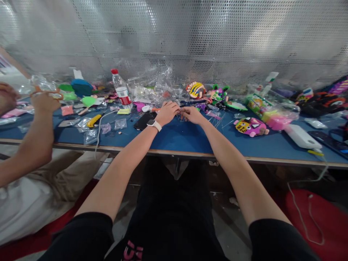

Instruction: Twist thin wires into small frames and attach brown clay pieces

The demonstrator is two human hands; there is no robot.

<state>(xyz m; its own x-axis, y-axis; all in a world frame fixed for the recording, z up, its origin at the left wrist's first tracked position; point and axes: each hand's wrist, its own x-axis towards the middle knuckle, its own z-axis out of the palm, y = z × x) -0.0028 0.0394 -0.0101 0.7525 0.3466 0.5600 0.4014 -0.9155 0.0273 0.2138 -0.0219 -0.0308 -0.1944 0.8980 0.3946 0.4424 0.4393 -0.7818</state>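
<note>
My left hand [168,111], with a watch [154,125] on its wrist, is over the blue table [185,139] near the middle of the view. Its fingers are bent and meet those of my right hand [191,114]. The fingers of my right hand are pinched together over thin, dark, hair-like strands on the table; what lies between the fingertips is too small to make out. A black flat item [143,121] is beside my left hand. Behind the hands are crumpled clear plastic [157,87] and a striped yellow clay figure [195,89].
At the left, another person's hand [45,101] holds orange scissors [58,95]. A red-capped bottle [122,90] and yellow cutter [94,120] are left of my hands. To the right are a pink mask [251,127], white power bank [303,137] and phone [330,143].
</note>
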